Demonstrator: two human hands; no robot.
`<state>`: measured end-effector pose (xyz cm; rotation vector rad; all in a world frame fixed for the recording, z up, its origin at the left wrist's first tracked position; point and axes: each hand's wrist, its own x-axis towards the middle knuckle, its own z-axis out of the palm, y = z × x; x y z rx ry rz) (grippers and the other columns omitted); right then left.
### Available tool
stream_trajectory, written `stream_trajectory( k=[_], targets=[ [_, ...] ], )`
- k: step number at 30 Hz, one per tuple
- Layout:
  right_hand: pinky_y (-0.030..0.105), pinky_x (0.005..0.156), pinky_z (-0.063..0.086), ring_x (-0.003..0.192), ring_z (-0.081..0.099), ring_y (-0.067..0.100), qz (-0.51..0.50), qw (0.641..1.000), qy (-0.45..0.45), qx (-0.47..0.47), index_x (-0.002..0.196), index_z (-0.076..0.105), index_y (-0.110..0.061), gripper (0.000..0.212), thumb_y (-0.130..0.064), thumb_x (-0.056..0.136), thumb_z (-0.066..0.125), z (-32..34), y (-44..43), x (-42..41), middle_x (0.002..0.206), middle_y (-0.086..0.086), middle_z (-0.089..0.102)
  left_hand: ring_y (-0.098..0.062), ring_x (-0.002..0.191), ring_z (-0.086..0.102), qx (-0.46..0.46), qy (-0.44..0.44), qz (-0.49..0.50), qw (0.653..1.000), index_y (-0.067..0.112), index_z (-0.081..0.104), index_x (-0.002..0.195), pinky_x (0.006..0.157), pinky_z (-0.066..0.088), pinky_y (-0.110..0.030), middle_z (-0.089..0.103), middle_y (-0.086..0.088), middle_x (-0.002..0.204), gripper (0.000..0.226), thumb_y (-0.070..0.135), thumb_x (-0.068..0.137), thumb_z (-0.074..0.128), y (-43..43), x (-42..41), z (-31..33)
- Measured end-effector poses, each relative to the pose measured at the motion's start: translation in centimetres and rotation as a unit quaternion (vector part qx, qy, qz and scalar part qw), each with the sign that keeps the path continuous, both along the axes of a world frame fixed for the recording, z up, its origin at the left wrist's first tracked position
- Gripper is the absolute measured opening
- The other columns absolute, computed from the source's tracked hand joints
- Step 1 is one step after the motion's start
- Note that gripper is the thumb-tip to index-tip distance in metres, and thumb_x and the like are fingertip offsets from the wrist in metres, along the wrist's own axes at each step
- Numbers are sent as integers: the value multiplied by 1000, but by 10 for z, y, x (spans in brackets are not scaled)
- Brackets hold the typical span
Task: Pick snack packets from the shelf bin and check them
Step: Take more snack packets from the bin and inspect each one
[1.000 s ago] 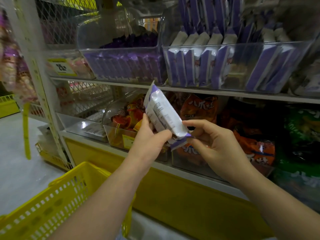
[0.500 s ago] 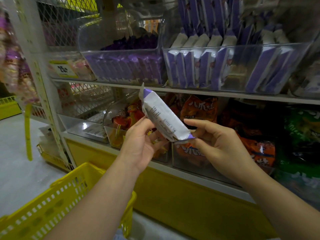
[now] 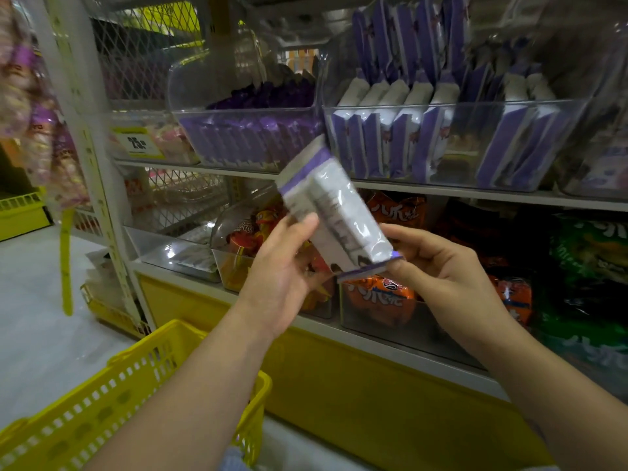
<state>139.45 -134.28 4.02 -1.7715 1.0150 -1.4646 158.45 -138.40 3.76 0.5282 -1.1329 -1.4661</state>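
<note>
While the thumb of the left hand (image 3: 285, 270) lies on the near face of the snack packet (image 3: 336, 212) and its fingers curl behind, the right hand (image 3: 445, 266) pinches the packet's lower sealed edge between thumb and forefinger. The packet, blurred and tilted, is held before the shelf (image 3: 475, 196), just below the clear bin (image 3: 469, 154) of matching purple-and-white packets. A yellow basket (image 3: 102, 402) sits under the left forearm.

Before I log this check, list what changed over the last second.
The left hand rolled its palm toward the camera and regripped the snack packet, which twisted slightly and is now motion-blurred. The right hand still pinches its lower end. The shelf bins and yellow basket are unchanged.
</note>
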Motion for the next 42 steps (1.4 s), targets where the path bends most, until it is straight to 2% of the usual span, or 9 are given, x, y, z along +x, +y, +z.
stream_trajectory(
  k=[4, 7, 14, 18, 24, 28, 31, 33, 42],
  targets=[
    [28, 81, 57, 101, 67, 29, 18, 995, -98, 11, 124, 53, -41, 53, 0, 90, 58, 10, 5, 5, 94, 18, 64, -19, 121, 59, -123, -129, 0, 984, 46, 28, 145, 89, 55, -39, 59, 5, 134, 82, 6, 81, 61, 15, -8, 14],
    [28, 85, 57, 92, 69, 19, 20, 998, -53, -5, 135, 41, -47, 63, -2, 93, 55, 28, 12, -1, 79, 0, 63, -22, 128, 53, -151, -132, -21, 980, 49, 17, 149, 93, 53, -41, 48, 3, 146, 95, -3, 80, 56, 22, -10, 30],
    [31, 91, 55, 100, 65, 3, -97, 978, 175, -65, 149, 25, -39, 66, -32, 92, 59, 93, 30, -19, 107, -22, 65, -12, 112, 64, -239, -184, 33, 953, 27, 29, 151, 81, 56, -26, 55, 0, 141, 69, 5, 93, 58, 32, -24, 102],
    [34, 84, 54, 92, 64, 2, -157, 946, 270, -91, 138, 45, -31, 51, -44, 91, 57, 136, 31, -33, 100, -18, 66, -4, 84, 70, -302, -239, 166, 908, 16, 51, 139, 69, 55, -19, 70, 2, 112, 47, 12, 94, 62, 29, -45, 148],
    [36, 74, 55, 78, 64, 9, -233, 860, 452, -48, 96, 73, -25, 43, -60, 87, 49, 196, 17, -65, 84, -6, 72, -12, 76, 72, -289, -363, 205, 862, 22, 65, 123, 78, 58, -31, 75, -1, 81, 35, 27, 89, 64, 1, -74, 201],
    [33, 76, 54, 84, 67, 14, -251, 768, 582, -94, 96, 75, -32, 22, -45, 91, 57, 218, 5, -81, 92, -9, 74, -22, 80, 73, -264, -420, 161, 853, 24, 74, 99, 81, 58, -41, 75, -5, 80, 16, 26, 84, 66, -26, -94, 218],
    [33, 83, 51, 94, 65, 20, -243, 659, 702, -118, 103, 72, -31, 20, -31, 94, 54, 228, -7, -88, 103, -7, 71, -11, 67, 72, -259, -435, 143, 850, 18, 75, 90, 58, 55, -23, 71, 8, 62, 12, 20, 84, 65, -42, -105, 224],
    [37, 86, 52, 98, 64, 22, -208, 644, 730, -96, 107, 69, -31, 22, -25, 93, 54, 231, -17, -92, 110, -5, 69, -2, 56, 68, -268, -455, 146, 837, 15, 75, 93, 47, 47, -13, 66, 14, 51, 14, 19, 85, 65, -49, -111, 227],
    [22, 72, 52, 84, 63, 10, -90, 668, 739, 3, 113, 69, -29, 26, -22, 89, 62, 240, -48, -90, 105, -9, 69, -2, 66, 47, -425, -612, 220, 629, 26, 59, 129, 51, 29, -13, 63, 7, 89, 35, 35, 95, 54, -57, -127, 227]
  ],
)
